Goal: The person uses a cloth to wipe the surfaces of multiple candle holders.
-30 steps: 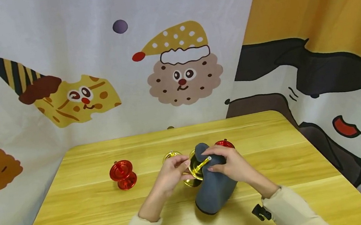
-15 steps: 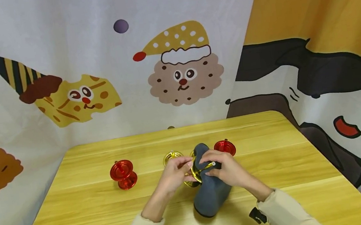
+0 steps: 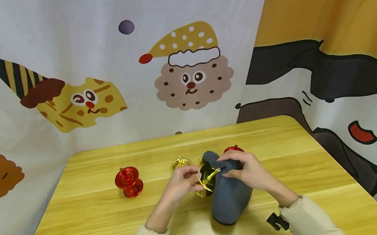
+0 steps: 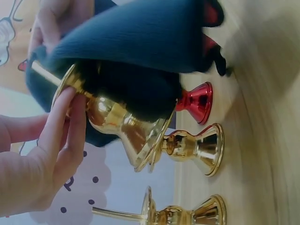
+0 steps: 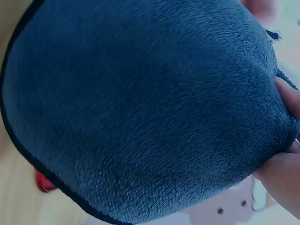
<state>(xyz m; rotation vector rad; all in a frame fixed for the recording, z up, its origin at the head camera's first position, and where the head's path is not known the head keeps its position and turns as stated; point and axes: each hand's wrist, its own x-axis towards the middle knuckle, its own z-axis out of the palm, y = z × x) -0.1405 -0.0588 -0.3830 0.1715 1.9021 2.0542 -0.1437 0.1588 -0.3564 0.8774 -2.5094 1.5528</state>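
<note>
In the head view, both forearms in cream sleeves come from the lower edge and meet over the middle of the light wooden table (image 3: 81, 222). The left hand (image 3: 181, 182) has its fingers curled and pinches the rim of a shiny golden metal candlestick (image 3: 206, 178), which is tilted, with its thin stem pointing to the right. The right hand (image 3: 248, 172) grips with bent fingers the upper part of a dark blue fleece cloth (image 3: 230, 198); the cloth hangs down to the table and covers the right side of the candlestick. A red metal candlestick (image 3: 128, 182) lies well apart on the left. In the left wrist view, the left hand (image 4: 44, 154) pinches the golden candlestick (image 4: 117, 124) at its upper disc, fingers close together, and the cloth (image 4: 140, 51) lies over it; another golden candlestick (image 4: 197, 149) stands on the table just beside. In the right wrist view, the blue cloth (image 5: 140, 108) fills almost all the picture, and the right hand (image 5: 283, 159) clamps its edge at the right
</note>
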